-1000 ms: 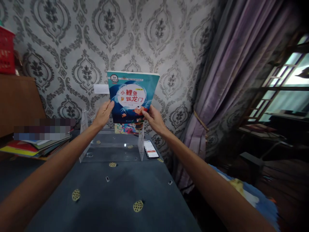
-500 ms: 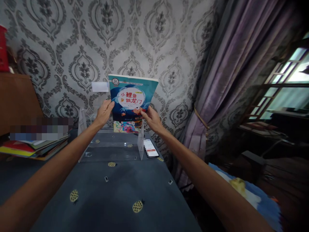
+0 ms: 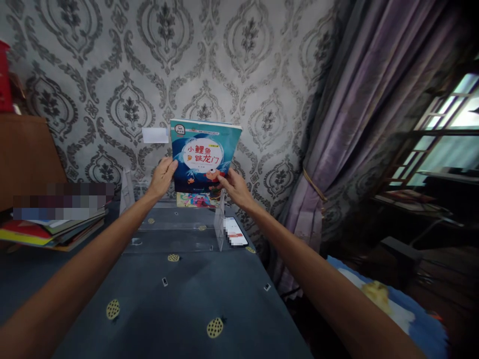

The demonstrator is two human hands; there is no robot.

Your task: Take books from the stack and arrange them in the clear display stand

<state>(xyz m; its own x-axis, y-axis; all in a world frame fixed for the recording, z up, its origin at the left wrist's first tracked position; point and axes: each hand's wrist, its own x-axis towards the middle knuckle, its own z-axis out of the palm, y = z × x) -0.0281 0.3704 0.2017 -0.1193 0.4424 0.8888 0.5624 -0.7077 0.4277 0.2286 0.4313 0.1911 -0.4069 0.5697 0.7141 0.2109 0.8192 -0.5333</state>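
Squarely between the two hands, a blue picture book (image 3: 202, 137) is held up above the table, its cover, with red Chinese characters in a white oval, facing the viewer and its top edge level with the wallpaper; the left hand (image 3: 163, 177) is closed around the book's left edge, its fingertips mostly hidden; the right hand (image 3: 236, 188) pinches the lower right edge, thumb on the cover; just below the book shows a strip of a colourful second cover (image 3: 197, 200), though whether it touches the book is unclear; beneath stands a clear stand (image 3: 219, 229) on a dark patterned tablecloth (image 3: 168, 319); just right of it lies a phone (image 3: 236, 233), screen lit; farther left sits a stack of books (image 3: 56, 232), partly pixelated, beside a brown box (image 3: 28, 154); a purple curtain (image 3: 305, 227), tied back, hangs at right.
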